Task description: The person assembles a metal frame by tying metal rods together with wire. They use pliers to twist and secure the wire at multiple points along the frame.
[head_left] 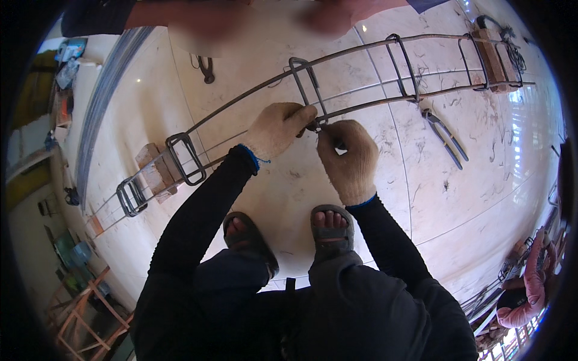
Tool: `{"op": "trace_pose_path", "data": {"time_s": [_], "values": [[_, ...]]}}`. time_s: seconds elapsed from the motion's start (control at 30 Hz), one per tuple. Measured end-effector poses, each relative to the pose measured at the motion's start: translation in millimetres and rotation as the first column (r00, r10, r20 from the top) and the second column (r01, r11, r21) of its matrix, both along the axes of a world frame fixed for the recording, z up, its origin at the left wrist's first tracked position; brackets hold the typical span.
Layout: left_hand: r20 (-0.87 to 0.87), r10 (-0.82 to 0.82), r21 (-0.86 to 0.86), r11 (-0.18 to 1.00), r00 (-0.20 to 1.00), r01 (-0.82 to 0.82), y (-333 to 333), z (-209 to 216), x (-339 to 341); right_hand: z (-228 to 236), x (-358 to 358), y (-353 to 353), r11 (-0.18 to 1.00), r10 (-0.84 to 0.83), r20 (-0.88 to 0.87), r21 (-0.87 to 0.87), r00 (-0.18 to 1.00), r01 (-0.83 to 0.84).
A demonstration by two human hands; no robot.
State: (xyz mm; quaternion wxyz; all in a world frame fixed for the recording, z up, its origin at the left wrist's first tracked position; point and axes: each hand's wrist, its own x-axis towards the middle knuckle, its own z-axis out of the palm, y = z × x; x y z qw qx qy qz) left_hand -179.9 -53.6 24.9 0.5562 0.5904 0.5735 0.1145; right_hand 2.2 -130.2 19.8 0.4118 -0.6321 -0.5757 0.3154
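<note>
A long cage of dark steel rebar (pixel 373 104) runs across the floor, with square stirrups spaced along it. My left hand (pixel 274 131), in a beige knit glove with a blue cuff, is closed at the near bar, fingertips beside the lower end of a stirrup (pixel 308 81). Just right of it my right hand (pixel 352 159), gloved alike, pinches thumb against forefinger. The two hands almost meet at this joint. Whatever small piece lies between the fingertips is too small to make out. Pincers (pixel 445 138) with dark, yellowish-marked handles lie on the floor to the right.
Brick-like blocks prop the cage at the left (pixel 156 171) and right (pixel 495 60). Another pair of pincers (pixel 206 70) lies beyond it. Across from me, another person's arms (pixel 150 17) reach in. Long bars (pixel 111 90) lie at left. A person in pink (pixel 530 289) is at lower right.
</note>
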Motion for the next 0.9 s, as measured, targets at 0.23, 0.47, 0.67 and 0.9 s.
{"op": "trace_pose_path", "data": {"time_s": [0.23, 0.47, 0.67, 0.9], "values": [[0.064, 0.039, -0.041, 0.999, 0.997, -0.036, -0.4, -8.0, -1.6, -23.3, 1.3, -4.4, 0.999, 0.018, -0.226, 0.047, 0.974, -0.008], [0.064, 0.034, -0.074, 0.997, 0.997, -0.03, 2.4, -7.7, -1.4, -29.1, -20.7, -12.0, 0.966, -0.07, 0.182, 0.259, 0.981, 0.021], [0.11, 0.046, -0.067, 0.997, 0.993, -0.039, 1.5, -10.7, -1.9, 2.0, -27.4, -15.1, 0.994, -0.049, 0.15, -0.093, 0.987, 0.063], [0.099, 0.027, -0.029, 0.999, 0.995, -0.024, 1.8, -10.1, -1.7, 0.9, -29.4, -29.6, 0.982, -0.182, -0.007, -0.047, 0.983, 0.181]]}}
